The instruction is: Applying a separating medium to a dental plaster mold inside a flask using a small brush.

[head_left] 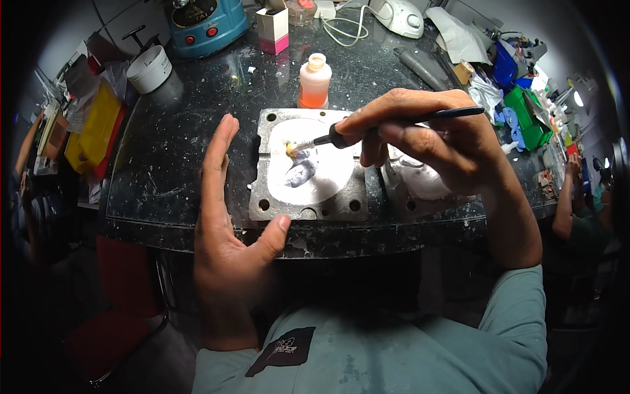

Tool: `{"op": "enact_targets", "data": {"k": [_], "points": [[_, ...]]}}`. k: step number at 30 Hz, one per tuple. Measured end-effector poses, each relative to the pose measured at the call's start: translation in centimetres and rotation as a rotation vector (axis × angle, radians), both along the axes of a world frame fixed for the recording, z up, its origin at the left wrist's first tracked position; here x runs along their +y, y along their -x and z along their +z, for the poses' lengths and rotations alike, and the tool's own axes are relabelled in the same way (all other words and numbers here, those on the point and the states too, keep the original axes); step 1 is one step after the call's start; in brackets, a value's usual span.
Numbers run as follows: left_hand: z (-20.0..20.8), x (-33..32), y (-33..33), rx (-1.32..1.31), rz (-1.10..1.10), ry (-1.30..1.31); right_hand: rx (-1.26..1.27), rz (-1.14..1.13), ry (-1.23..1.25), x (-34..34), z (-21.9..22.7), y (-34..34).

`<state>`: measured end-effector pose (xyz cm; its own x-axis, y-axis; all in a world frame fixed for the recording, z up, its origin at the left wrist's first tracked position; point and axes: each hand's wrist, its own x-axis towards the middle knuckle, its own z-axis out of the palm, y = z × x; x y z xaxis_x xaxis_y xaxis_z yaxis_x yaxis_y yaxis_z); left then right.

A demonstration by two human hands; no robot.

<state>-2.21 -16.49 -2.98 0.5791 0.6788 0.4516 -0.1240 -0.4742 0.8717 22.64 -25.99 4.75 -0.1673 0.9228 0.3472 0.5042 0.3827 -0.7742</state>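
My right hand (440,138) grips a slim brush (413,119) with a black handle, pinched between thumb and fingers. Its pale yellowish tip rests on or just above the white plaster (328,174) filling a square grey metal flask half (308,213). A greyish hollow shows in the plaster beside the tip. Along the flask's left side my left hand (226,223) is held open, thumb apart and near the front edge; whether it touches the metal I cannot tell. A second plaster-filled flask half (410,200) lies to the right, partly covered by my right hand.
An uncapped bottle of orange liquid (315,82) stands right behind the flask. Farther back are a blue machine (210,26), a white tub (149,69) and a pink-and-white box (273,31). Yellow and green bins (528,118) flank the dark, speckled bench (164,164).
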Motion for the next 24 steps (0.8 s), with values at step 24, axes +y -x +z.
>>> {"op": "enact_targets", "data": {"k": [24], "points": [[-1.6, 1.1, 0.8, 0.181, 0.040, -0.305, 0.082, -0.032, 0.095, 3.2, 1.8, 2.4]]}}
